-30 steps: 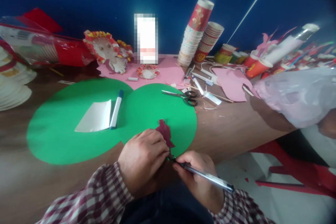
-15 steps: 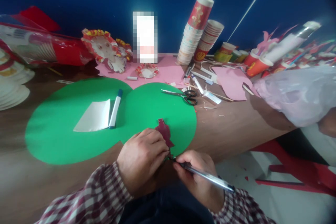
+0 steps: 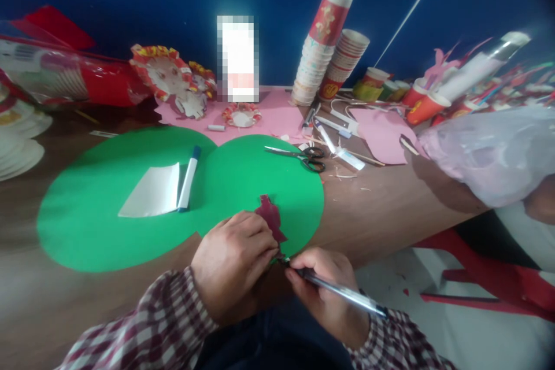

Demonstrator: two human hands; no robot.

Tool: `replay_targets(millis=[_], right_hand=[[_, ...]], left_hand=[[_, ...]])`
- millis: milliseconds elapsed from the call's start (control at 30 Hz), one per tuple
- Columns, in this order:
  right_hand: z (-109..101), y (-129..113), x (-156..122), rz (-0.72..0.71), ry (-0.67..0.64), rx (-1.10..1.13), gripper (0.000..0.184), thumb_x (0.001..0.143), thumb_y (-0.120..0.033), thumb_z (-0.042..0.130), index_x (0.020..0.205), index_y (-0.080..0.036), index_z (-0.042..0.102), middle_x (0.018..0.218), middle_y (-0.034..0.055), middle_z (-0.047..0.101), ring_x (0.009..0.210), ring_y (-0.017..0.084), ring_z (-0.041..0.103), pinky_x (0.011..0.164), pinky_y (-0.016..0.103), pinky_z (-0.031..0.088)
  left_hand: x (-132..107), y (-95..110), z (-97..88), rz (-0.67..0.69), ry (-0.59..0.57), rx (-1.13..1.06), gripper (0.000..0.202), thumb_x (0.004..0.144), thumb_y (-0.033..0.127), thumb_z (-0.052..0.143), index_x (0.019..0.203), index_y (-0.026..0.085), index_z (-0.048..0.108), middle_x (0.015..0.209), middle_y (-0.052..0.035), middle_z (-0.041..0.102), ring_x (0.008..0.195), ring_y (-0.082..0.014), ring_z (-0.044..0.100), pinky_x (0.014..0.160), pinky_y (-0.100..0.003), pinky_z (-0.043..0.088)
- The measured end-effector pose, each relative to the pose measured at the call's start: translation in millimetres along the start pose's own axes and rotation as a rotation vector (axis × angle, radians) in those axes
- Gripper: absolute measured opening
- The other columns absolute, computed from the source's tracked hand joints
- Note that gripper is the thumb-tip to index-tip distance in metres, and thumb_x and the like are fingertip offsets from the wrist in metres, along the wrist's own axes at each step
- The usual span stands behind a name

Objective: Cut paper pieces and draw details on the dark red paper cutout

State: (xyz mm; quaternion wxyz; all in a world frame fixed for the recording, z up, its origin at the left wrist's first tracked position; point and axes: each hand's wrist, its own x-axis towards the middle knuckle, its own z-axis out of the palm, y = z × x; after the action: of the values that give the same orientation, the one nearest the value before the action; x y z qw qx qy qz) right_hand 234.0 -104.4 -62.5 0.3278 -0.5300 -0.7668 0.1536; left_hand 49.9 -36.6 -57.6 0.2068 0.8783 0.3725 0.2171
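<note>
My right hand [image 3: 327, 289] is closed around a slim pen [image 3: 342, 292] with a dark grip, its tip end pointing toward my left fingers. My left hand [image 3: 236, 263] has its fingers pressed together on a small dark bit right at the pen's tip; what that is, I cannot make out. Just beyond the left fingertips lies a maroon paper cut-out [image 3: 270, 219]. It rests on a large green paper [image 3: 234, 185] with rounded lobes. On the same green paper are a white sheet [image 3: 151, 191], a white marker with blue ends [image 3: 189, 179] and black-handled scissors [image 3: 299, 155].
Stacked paper cups [image 3: 318, 58] stand against the blue wall. Pink paper [image 3: 277, 110] and paper-plate crafts [image 3: 162, 72] lie at the back. On the right are markers [image 3: 325, 137], a plastic bag [image 3: 489, 150], another person's hand [image 3: 540, 202] and a red chair [image 3: 472, 277].
The view has shifted very slightly. Both hands and the pen stay in nearly the same place, with no visible change of hold.
</note>
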Motion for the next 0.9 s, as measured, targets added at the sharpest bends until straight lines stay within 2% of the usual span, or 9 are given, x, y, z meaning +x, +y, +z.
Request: replay_targets(millis=[900], right_hand=[[-0.4,0.3,1.7,-0.015,0.010,0.000,0.006,0.086,-0.022,0.054,0.081,-0.020,0.053,0.065,-0.0006,0.062,0.059,0.012,0.060,0.057,0.023,0.042]], left_hand=[[-1.3,0.4,-0.3,-0.001,-0.002,0.007,0.013,0.085,0.027,0.053,0.084,0.024,0.066,0.088,-0.0011,0.063,0.086,-0.0188,0.055,0.076,-0.036,0.045]])
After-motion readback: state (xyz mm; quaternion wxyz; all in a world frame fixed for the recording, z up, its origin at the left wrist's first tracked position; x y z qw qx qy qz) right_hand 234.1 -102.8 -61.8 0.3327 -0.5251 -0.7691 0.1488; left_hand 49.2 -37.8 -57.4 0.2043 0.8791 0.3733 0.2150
